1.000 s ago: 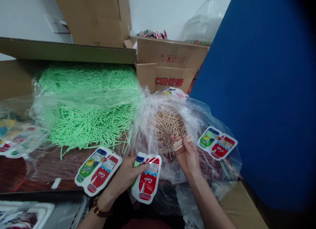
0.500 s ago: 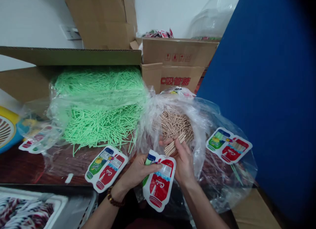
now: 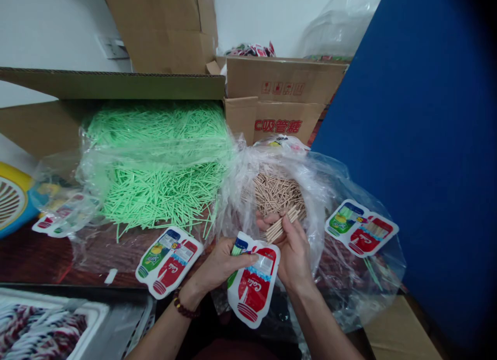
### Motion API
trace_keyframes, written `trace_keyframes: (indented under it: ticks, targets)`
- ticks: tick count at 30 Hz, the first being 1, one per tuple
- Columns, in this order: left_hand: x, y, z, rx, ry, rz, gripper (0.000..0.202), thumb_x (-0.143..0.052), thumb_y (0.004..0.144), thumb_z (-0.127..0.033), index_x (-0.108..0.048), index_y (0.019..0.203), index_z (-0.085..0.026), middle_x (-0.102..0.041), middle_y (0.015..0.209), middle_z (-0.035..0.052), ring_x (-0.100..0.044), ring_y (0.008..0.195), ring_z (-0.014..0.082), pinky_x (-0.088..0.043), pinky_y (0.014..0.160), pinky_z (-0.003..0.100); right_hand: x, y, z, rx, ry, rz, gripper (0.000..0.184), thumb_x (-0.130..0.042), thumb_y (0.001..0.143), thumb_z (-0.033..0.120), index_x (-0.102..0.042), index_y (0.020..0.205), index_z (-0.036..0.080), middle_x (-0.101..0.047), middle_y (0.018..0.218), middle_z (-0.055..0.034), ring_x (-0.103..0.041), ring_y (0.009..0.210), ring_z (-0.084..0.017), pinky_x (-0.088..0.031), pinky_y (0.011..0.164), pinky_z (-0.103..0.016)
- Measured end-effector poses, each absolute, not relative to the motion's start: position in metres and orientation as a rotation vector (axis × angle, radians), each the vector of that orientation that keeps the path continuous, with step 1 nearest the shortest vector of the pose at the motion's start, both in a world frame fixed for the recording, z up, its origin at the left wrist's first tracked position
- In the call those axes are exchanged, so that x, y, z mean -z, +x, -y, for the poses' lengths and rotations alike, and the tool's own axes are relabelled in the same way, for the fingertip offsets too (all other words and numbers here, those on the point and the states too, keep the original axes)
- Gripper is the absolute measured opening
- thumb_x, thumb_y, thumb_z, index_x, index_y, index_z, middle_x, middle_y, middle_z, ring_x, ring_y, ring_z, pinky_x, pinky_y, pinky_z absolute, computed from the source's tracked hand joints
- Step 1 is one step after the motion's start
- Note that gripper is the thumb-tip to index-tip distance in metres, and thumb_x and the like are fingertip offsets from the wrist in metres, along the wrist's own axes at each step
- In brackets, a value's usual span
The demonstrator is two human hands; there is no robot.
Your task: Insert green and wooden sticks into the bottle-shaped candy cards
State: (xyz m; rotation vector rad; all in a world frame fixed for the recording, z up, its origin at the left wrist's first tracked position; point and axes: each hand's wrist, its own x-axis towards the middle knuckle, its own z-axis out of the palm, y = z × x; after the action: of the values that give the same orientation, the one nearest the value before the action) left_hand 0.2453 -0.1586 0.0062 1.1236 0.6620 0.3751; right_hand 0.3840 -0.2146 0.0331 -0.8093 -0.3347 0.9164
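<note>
My left hand grips a bottle-shaped candy pouch printed green on one side and red "Cola" on the other, thumb across its front. Green sticks show through the pouch's clear window. In my right hand is a small bundle of brown candy sticks, held between thumb and fingers just above the pouch. Behind it, a clear plastic bag holds a heap of brown sticks. A second pouch lies left of my left hand, and a third pouch rests on plastic at the right.
A cardboard box lined with plastic spills green sticks at the back left. A white tray of packed pouches stands front left. A blue panel borders the right side. Another carton stands behind.
Both hands keep their holds on the pouch and the brown sticks. The right fingers have shifted slightly around the bundle; the whole view has moved a little.
</note>
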Motion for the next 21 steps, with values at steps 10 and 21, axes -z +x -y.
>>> trace_keyframes:
  ticks: [10,21]
  targets:
    - [-0.008,0.248,0.158,-0.409,1.091,-0.666,0.023,-0.078,0.068,-0.031,-0.071,0.082,-0.015,-0.07,0.074,0.0023,-0.063,0.065,0.0175,-0.048,0.065,0.027,-0.018,0.377,0.218,-0.952,-0.878,0.244,0.019,-0.065,0.08,0.038,-0.059,0.091,0.024,-0.072,0.088,-0.0024,-0.067,0.1,-0.027,-0.054,0.085,-0.042]
    - [-0.016,0.25,0.148,-0.457,1.199,-0.694,0.024,-0.077,0.07,-0.032,-0.073,0.084,-0.014,-0.074,0.082,0.0065,-0.067,0.072,0.0206,-0.051,0.069,0.029,-0.018,0.388,0.221,-1.15,-0.895,0.512,0.022,-0.068,0.079,0.033,-0.061,0.096,0.022,-0.069,0.115,-0.0056,-0.066,0.099,-0.024,-0.052,0.088,-0.041]
